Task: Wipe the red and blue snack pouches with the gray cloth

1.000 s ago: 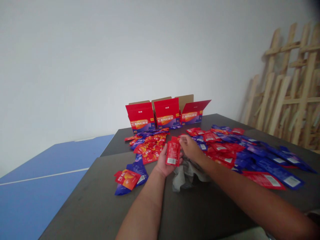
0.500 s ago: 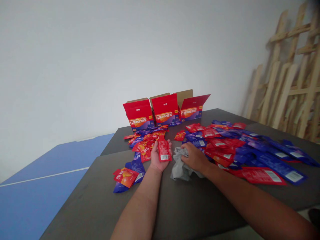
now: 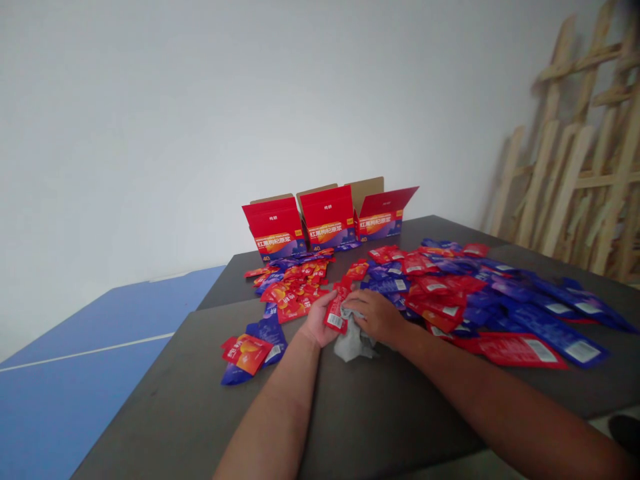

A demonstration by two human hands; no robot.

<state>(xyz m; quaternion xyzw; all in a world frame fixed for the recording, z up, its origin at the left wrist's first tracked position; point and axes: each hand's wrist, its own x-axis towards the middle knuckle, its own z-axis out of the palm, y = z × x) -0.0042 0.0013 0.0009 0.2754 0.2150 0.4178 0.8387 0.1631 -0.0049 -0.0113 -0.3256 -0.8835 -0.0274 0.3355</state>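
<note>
A plain, pale wall [image 3: 150, 133] fills the background. At the left there is a blue table [image 3: 100, 383], and a straight white line [image 3: 90, 351] goes across its top. Beside it stands a dark grey table [image 3: 170, 400]. At the right, several light wooden frames [image 3: 575, 160] are standing near the wall, somewhat tilted and a little blurred. In the lower right corner is a dark object [image 3: 625, 430], of which I cannot tell the kind.

- pouches [image 3: 440, 287]: shiny plastic-looking film, kinda crinkly
- rag [image 3: 354, 341]: matt crumpled cloth
- boxes [image 3: 327, 215]: smooth printed cardboard
- tabletop [image 3: 165, 400]: pretty matt, smooth-ish
- slats [image 3: 563, 183]: raw-looking wood
</note>
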